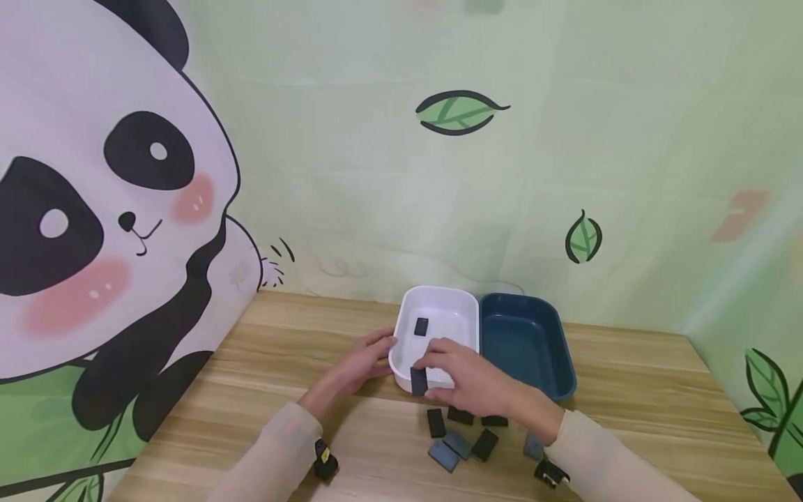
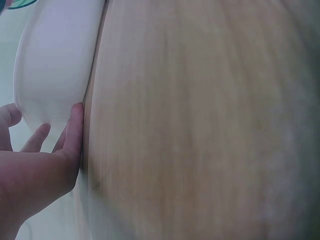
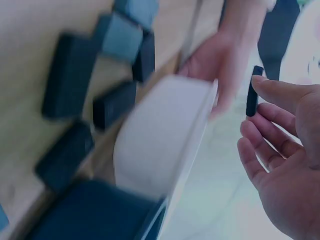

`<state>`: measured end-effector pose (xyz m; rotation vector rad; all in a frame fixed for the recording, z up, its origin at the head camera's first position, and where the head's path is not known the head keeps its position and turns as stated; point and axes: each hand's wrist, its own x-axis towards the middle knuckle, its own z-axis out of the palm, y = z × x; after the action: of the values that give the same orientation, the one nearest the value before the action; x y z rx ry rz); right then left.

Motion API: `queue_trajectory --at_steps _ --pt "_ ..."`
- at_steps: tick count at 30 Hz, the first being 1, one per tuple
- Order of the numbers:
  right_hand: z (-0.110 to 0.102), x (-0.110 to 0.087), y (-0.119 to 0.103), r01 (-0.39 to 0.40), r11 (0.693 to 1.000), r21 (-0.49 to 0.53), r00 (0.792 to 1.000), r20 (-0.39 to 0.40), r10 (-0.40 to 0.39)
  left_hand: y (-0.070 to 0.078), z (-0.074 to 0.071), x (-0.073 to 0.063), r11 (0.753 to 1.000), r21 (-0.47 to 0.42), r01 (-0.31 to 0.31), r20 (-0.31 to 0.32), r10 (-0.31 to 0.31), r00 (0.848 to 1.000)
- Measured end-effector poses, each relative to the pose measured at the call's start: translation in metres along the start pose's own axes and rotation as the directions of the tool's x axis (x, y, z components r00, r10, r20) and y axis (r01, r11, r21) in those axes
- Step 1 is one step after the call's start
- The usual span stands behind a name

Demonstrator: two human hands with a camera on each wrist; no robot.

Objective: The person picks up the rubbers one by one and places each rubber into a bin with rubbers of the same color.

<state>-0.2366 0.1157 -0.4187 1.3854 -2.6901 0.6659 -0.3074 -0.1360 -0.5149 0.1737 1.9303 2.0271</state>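
My right hand pinches a thin black rectangular block between thumb and fingers, above the near rim of a white bin. In the right wrist view the held block is seen edge-on, apart from the bin. My left hand rests against the bin's left side. The left wrist view shows its fingers fairly straight, with their tips touching the outer wall. One black block lies inside the white bin.
A dark blue bin stands against the white bin's right side. In front of them, several loose blocks lie on the wooden table, including black ones and blue-grey ones. A printed cloth wall rises behind.
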Motion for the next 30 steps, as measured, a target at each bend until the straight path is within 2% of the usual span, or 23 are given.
queue_trajectory --at_steps 3,6,11,19,25,30 --pt "-0.011 0.003 0.017 -0.073 0.997 0.023 0.995 -0.069 0.074 0.001 0.001 0.0 1.0 -0.004 0.007 -0.014 -0.007 1.0" --pt "-0.015 0.006 0.035 -0.142 0.989 0.048 0.981 -0.125 0.147 0.0 0.001 0.0 1.0 0.006 0.01 -0.026 -0.01 1.0" --pt "-0.013 0.014 0.063 -0.256 0.962 0.095 0.949 -0.164 0.269 0.0 0.001 0.0 1.0 0.006 0.014 -0.033 -0.014 0.999" --pt "-0.004 0.036 0.096 -0.397 0.912 0.104 0.902 -0.139 0.409 0.001 0.0 -0.001 1.0 0.004 0.027 -0.021 -0.027 0.999" --pt "0.008 0.046 0.115 -0.442 0.895 0.064 0.888 -0.113 0.446 -0.001 0.0 -0.001 1.0 0.007 0.021 -0.013 -0.021 1.0" --pt "0.015 0.055 0.12 -0.486 0.874 0.029 0.87 -0.082 0.486 0.0 -0.001 -0.001 1.0 0.011 0.016 -0.01 -0.016 1.0"
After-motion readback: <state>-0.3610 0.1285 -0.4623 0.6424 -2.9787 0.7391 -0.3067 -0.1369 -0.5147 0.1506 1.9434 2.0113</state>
